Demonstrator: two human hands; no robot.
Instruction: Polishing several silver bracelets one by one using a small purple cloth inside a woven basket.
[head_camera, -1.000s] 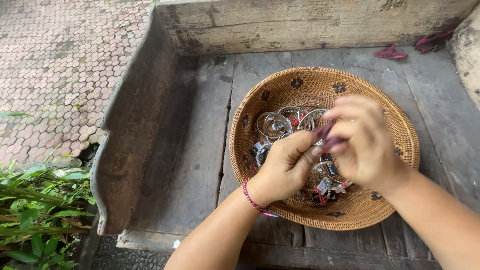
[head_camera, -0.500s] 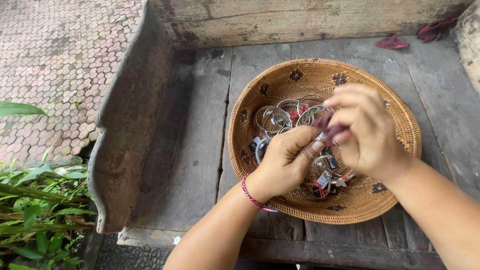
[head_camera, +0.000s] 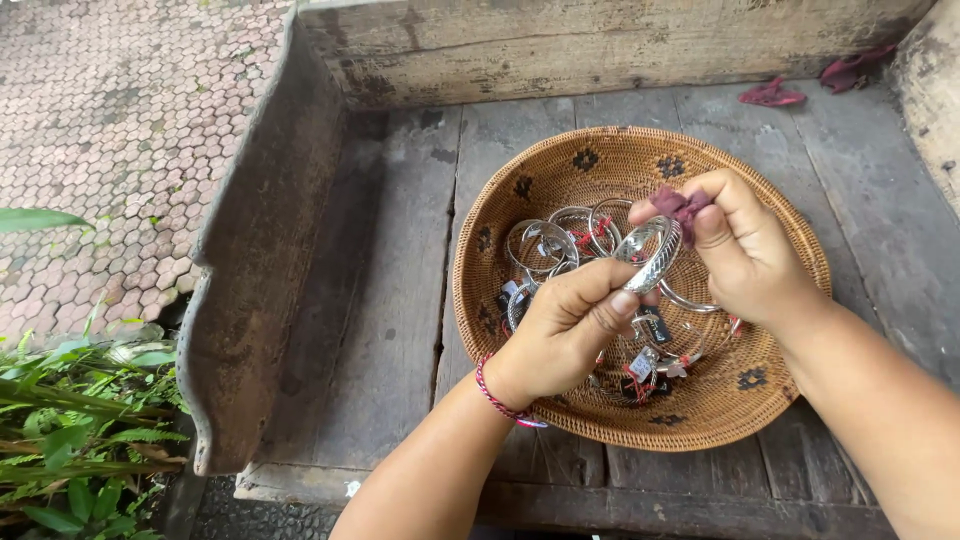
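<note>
The left hand (head_camera: 570, 325) has its fingers closed on the lower edge of a silver bangle (head_camera: 652, 250), held up on edge above the woven basket (head_camera: 560, 190). The right hand (head_camera: 745, 250) pinches a small dark red cloth (head_camera: 680, 205) against the bangle's top, fingers curled tight around it. Below and behind the fingers, more silver bangles (head_camera: 545, 245) with small tags lie in the basket, which sits on the grey wooden tabletop (head_camera: 400, 300). A red string bracelet (head_camera: 492, 395) circles the left wrist.
</note>
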